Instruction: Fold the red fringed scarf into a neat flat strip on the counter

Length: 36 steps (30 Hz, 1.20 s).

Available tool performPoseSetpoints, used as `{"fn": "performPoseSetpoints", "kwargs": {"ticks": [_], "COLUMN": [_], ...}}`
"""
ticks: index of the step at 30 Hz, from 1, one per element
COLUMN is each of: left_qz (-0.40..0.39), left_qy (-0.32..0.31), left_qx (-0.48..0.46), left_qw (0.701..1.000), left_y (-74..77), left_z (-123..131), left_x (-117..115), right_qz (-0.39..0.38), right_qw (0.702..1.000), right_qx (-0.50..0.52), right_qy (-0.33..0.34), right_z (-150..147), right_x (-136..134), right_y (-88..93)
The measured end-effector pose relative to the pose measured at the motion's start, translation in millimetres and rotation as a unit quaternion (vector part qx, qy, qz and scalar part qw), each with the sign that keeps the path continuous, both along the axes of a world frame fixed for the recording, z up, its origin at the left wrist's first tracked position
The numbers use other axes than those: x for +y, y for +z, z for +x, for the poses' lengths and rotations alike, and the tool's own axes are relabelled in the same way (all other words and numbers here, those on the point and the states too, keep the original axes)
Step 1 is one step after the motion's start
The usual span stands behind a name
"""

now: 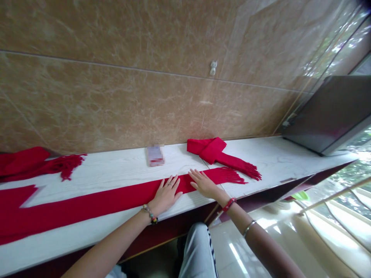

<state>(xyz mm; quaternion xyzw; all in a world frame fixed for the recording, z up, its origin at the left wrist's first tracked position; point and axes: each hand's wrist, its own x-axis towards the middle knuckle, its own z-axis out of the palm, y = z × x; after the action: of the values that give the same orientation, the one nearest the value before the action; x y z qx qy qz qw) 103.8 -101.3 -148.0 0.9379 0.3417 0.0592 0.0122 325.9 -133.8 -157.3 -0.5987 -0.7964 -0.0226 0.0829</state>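
Note:
A long red scarf (116, 200) lies stretched along the white tabletop (116, 170), its fringed end to the right and a folded-over part at the far left. My left hand (166, 195) rests flat on the scarf with fingers spread. Just to its right, my right hand (204, 184) also lies on the cloth, fingers stretched out, near the fringe. Behind my right hand is a second red scarf (213, 150), folded across itself with its fringe pointing right. More red fringed cloth (37, 164) lies bunched at the back left.
A small blurred packet (155, 155) sits near the tiled wall (130, 100). At the table's right end stands a dark grey box-shaped object (330, 112). A small white figure (213, 68) is on the wall. My leg (197, 251) is below the table's front edge.

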Motion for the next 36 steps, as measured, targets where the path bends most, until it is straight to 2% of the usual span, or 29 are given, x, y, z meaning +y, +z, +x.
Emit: {"fn": "performPoseSetpoints", "kwargs": {"ticks": [2, 4, 8, 10, 13, 18, 21, 23, 29, 31, 34, 36], "left_qz": [-0.003, -0.007, -0.015, -0.010, 0.007, 0.021, 0.021, 0.021, 0.008, 0.000, -0.005, -0.002], "left_qy": [-0.004, -0.012, 0.001, 0.029, 0.080, 0.145, 0.171, 0.183, 0.247, 0.283, 0.325, 0.335], "left_qx": [0.004, 0.005, 0.025, 0.036, 0.047, 0.055, 0.057, 0.055, 0.067, 0.075, 0.079, 0.076], "left_qw": [1.000, 1.000, 1.000, 0.999, 0.996, 0.988, 0.983, 0.981, 0.967, 0.956, 0.942, 0.939], "left_y": [-0.4, -0.2, 1.5, 2.9, 5.4, 5.4, 1.0, -1.7, 1.4, 3.8, 5.0, 4.7], "left_z": [0.6, -8.5, -47.9, -71.4, -102.5, -143.9, -173.6, -197.1, -271.7, -291.2, -307.2, -309.1], "left_x": [2.0, 4.5, 6.3, 4.3, 0.0, -1.6, -2.2, -3.9, -9.8, -11.3, -14.2, -16.5], "right_qz": [-0.016, -0.022, -0.019, -0.012, 0.012, 0.034, 0.029, 0.024, 0.009, -0.003, -0.005, -0.002], "right_qw": [1.000, 1.000, 0.999, 0.999, 0.999, 0.995, 0.990, 0.989, 0.987, 0.989, 0.988, 0.980], "right_qx": [-0.001, -0.006, -0.028, -0.039, -0.021, 0.033, 0.040, 0.032, 0.004, 0.001, 0.015, 0.033], "right_qy": [0.023, 0.012, -0.026, -0.034, -0.022, 0.089, 0.133, 0.146, 0.158, 0.150, 0.154, 0.197], "right_z": [-5.3, 6.5, 41.9, 42.1, 4.5, -110.8, -155.8, -165.1, -150.0, -155.5, -189.4, -225.7], "right_x": [-0.3, -3.3, -8.8, -7.1, 1.0, 16.1, 19.9, 20.5, 22.5, 24.2, 29.2, 34.2], "right_y": [-2.0, -5.4, -11.2, -11.8, -8.3, 2.1, 1.9, -1.3, -10.9, -8.6, 2.3, 11.1]}}
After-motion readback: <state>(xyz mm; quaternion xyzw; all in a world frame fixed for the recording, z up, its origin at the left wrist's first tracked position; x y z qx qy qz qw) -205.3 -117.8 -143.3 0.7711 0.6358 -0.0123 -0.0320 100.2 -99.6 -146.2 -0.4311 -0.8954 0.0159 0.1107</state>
